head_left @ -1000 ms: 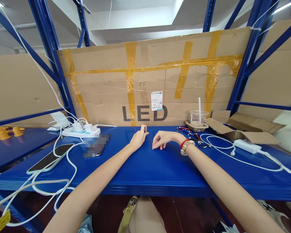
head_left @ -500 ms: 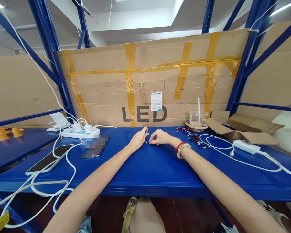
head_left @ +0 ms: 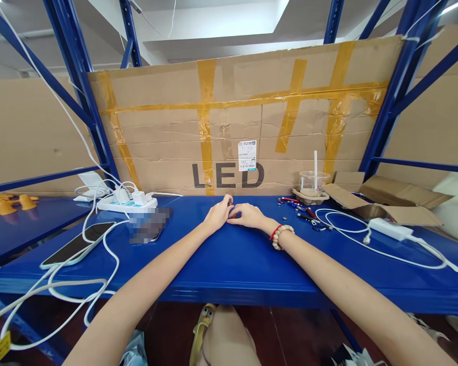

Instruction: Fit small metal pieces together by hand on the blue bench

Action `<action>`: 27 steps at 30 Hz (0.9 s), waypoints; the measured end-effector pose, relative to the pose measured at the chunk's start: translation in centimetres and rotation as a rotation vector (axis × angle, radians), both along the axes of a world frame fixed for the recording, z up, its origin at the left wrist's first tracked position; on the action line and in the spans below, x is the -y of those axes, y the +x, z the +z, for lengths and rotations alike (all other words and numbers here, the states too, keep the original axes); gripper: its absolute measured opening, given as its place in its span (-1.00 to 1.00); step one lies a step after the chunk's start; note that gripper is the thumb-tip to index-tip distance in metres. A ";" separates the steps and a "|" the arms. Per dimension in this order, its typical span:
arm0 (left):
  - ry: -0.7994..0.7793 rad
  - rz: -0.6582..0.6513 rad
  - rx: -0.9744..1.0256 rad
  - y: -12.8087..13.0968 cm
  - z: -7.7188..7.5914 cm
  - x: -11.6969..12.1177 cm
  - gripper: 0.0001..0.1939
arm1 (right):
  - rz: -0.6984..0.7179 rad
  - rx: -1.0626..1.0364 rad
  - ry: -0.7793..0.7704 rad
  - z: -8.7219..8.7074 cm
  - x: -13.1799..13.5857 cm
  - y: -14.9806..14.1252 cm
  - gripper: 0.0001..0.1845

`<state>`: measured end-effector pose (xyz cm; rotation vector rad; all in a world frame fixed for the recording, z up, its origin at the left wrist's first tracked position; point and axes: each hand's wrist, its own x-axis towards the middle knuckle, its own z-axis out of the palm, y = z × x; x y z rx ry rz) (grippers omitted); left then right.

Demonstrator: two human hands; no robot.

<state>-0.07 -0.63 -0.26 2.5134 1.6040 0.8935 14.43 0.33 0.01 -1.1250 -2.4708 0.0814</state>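
Observation:
My left hand (head_left: 218, 214) and my right hand (head_left: 247, 215) meet fingertip to fingertip over the middle of the blue shelf (head_left: 232, 259). Both hands are closed in a pinch around something very small that their fingers hide. My right wrist carries a red string and a beaded bracelet (head_left: 281, 236). A scatter of small red, blue and black parts (head_left: 301, 211) lies on the shelf to the right of my right hand.
A taped cardboard sheet marked LED (head_left: 229, 175) backs the shelf. At left lie a white power strip (head_left: 125, 202), white cables, a phone (head_left: 76, 245) and a blurred object (head_left: 149, 225). At right stand a plastic cup with straw (head_left: 312, 183), a flattened carton (head_left: 389, 201) and a white adapter (head_left: 388, 227).
My right hand has slid left until its fingertips touch my left hand's. The small piece seen on the shelf between them half a second ago is out of sight now.

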 end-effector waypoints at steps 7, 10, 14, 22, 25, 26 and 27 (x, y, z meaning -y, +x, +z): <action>0.064 0.025 -0.073 -0.1 -0.2 -0.4 -0.77 | -0.085 -0.029 -0.028 0.1 -0.2 0.0 -0.78; 0.092 0.041 -0.100 -0.1 -0.3 -0.5 -0.80 | -0.128 -0.066 -0.070 -0.1 -0.7 0.2 -0.77; 0.112 0.036 -0.107 -0.2 -0.4 -0.6 -0.83 | -0.151 -0.082 -0.109 -0.3 -1.0 0.5 -0.79; 0.084 0.078 -0.107 -0.1 -0.2 -0.2 -0.82 | -0.157 0.004 0.127 0.3 -0.6 0.6 -0.78; 0.089 0.100 -0.105 -0.1 -0.2 -0.1 -0.79 | -0.205 -0.073 0.218 0.6 -0.4 0.7 -0.75; 0.089 0.102 -0.111 0.0 -0.2 -0.1 -0.78 | -0.206 -0.107 0.238 0.7 -0.2 0.7 -0.74; 0.090 0.101 -0.117 0.0 -0.2 -0.1 -0.78 | -0.199 -0.135 0.253 0.8 -0.1 0.6 -0.73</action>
